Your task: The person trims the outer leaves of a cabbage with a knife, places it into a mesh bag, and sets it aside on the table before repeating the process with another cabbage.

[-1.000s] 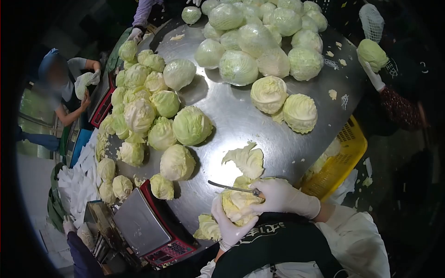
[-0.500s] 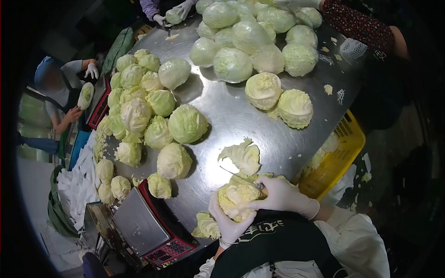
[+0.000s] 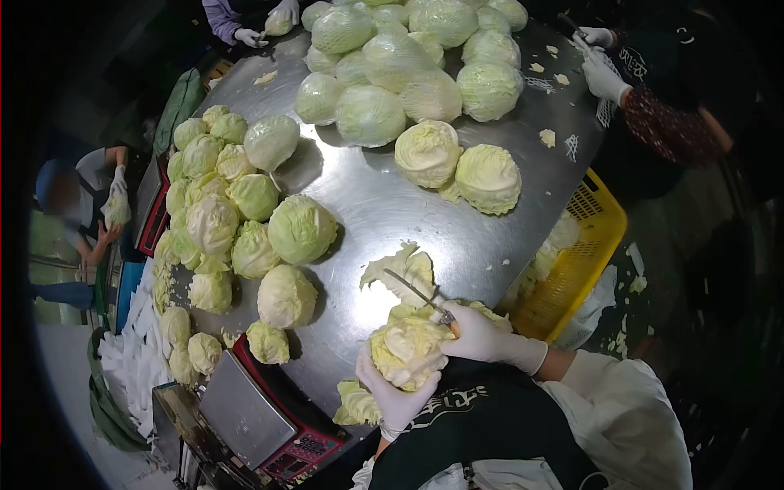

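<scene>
Close to my apron, a pale yellow-green cabbage (image 3: pixel 402 349) rests against my gloved left hand (image 3: pixel 394 394), whose fingers and thumb curve around its near left side. My gloved right hand (image 3: pixel 483 333) grips a knife (image 3: pixel 413 287) by its wooden handle, with fingertips right at the cabbage's right side. The narrow blade points up and left over a loose outer leaf (image 3: pixel 406 275) on the steel table (image 3: pixel 359 237). Another leaf (image 3: pixel 356 403) lies left of my left hand.
Bare cabbages (image 3: pixel 214 220) cover the table's left side, wrapped ones (image 3: pixel 369 116) the far end. A red scale (image 3: pixel 249 406) stands at lower left, a yellow crate (image 3: pixel 586 273) at right. Co-workers' gloved hands (image 3: pixel 603 75) show at far right, far end and left.
My right hand has drawn slightly away from the cabbage, and the knife blade now shows clearly above it. The right co-worker's hands have moved off the wrapped cabbages. The view has shifted.
</scene>
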Demonstrator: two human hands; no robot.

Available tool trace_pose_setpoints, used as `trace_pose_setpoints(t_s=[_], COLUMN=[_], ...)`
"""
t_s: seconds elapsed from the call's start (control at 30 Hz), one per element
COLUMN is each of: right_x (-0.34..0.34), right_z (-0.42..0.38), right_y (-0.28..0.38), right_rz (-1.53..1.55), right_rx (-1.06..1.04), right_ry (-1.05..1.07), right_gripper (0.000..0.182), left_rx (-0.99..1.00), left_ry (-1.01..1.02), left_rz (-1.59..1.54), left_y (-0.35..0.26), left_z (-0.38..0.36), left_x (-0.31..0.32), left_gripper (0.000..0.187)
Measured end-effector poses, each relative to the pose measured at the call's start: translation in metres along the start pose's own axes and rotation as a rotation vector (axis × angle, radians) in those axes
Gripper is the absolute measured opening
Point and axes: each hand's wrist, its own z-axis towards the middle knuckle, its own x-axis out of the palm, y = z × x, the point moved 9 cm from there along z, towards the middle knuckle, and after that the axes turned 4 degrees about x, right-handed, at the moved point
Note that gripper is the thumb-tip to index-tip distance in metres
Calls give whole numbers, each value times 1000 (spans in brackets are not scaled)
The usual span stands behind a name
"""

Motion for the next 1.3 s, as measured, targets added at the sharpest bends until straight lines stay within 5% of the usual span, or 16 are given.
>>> trace_pose_setpoints(t_s=[0.27,0.33,0.4,0.47,0.53,0.67,0.7,0.8,0.87,0.97,1.0,1.1,1.2,1.3], right_x=[7,7,14,16,20,-1,-16,-45,-36,-6,-2,-2,-36,-76], right_z=[7,4,-18,-11,5,16,29,28,18,-2,1,11,24,0], right_y=[4,26,70,69,49,37,10,-15,-4,32,30,7,-42,-68], right_rz=[349,187,-243,-375,-129,160,-18,-297,-228,53,60,303,117,-55], right_rx=[-88,-239,-619,-445,-349,-190,-201,-167,-221,-247,-244,78,-230,-220], right_ry=[125,91,79,157,268,31,-160,-279,-244,-23,-34,64,-245,-457], right_gripper=[30,39,48,40,28,21,24,28,37,85,85,48,34,27], left_rx=[-174,-261,-250,-235,-193,-211,-287,-317,-363,-372,-376,-556,-764,-720], left_ry=[29,-36,1,39,67,64,46,4,-15,-15,-10,1,18,43], left_rz=[-482,-619,-556,-498,-512,-622,-706,-808,-877,-877,-875,-1310,-1758,-1787], left_y=[27,35,34,38,45,50,58,77,80,67,65,63,98,90], left_z=[-9,-15,-16,-17,-15,-7,-8,-10,-10,-7,-7,-13,-32,-21], left_x=[-6,-6,-6,-4,-2,-11,-15,-20,-17,-2,4,30,49,36], left_gripper=[125,126,126,126,128,126,124,118,115,111,110,102,103,102])
